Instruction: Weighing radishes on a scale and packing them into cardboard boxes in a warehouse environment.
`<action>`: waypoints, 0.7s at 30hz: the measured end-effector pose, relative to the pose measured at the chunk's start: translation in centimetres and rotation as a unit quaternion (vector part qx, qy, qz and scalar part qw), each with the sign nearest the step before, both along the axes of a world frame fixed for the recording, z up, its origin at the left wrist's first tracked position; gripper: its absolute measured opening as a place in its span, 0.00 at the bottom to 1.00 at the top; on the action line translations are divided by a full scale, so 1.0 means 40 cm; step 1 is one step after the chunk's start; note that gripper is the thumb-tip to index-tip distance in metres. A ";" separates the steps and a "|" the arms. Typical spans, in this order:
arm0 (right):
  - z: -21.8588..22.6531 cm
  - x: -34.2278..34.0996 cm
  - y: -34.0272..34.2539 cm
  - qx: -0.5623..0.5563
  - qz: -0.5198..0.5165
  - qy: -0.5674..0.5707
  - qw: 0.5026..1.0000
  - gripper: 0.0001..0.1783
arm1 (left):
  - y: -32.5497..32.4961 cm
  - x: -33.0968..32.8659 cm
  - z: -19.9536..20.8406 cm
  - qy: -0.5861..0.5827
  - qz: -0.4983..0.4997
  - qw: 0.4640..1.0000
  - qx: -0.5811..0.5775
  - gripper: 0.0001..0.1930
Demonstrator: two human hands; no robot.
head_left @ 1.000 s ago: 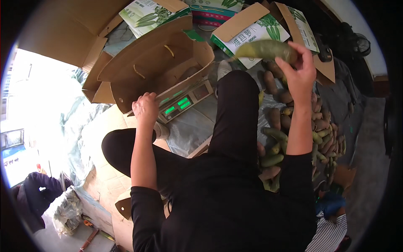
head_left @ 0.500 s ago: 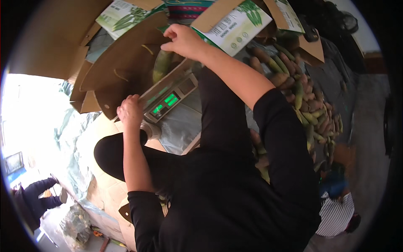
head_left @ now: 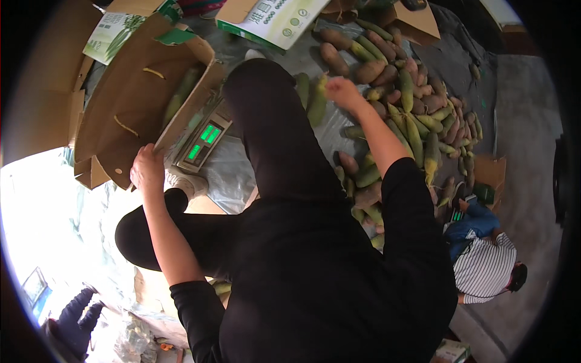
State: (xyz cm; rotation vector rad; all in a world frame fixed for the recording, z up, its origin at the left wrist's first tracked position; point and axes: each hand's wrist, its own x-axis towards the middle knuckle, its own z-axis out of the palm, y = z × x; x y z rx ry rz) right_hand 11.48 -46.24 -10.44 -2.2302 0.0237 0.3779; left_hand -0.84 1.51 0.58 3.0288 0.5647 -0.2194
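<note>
Green, plump, yellow-tipped radish

grey floor: right side | dark floor sheet: upper right | pale wall strip: top right | bright white glare: left side

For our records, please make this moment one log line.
left hand: holding cardboard carton | right hand: at tip of green radish, grip unclear | carton: second green radish inside | scale: display lit

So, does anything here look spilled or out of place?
Perhaps the green and brownish vegetables strewn across the plastic sheeting at the person's right: they lie loose, not boxed. Nothing else stands out.
</note>
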 end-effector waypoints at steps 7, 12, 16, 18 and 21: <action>-0.257 -0.358 -0.225 -0.328 0.291 0.041 0.898 0.10 | -0.009 -0.004 0.000 -0.016 -0.016 1.000 -0.020 0.15; -0.259 -0.533 -0.199 -0.161 0.080 0.243 0.953 0.24 | 0.006 -0.004 -0.004 -0.001 -0.010 1.000 -0.013 0.15; -0.297 -0.627 -0.226 -0.205 0.064 0.115 0.970 0.20 | -0.018 0.023 -0.013 -0.012 -0.023 0.998 -0.053 0.14; -0.173 -0.553 -0.138 -0.402 0.143 0.279 0.860 0.19 | 0.029 -0.013 -0.024 -0.031 -0.009 0.998 -0.046 0.13; -0.144 -0.575 -0.213 -0.469 0.251 0.204 0.822 0.20 | 0.036 0.001 -0.047 -0.035 -0.035 0.996 -0.079 0.14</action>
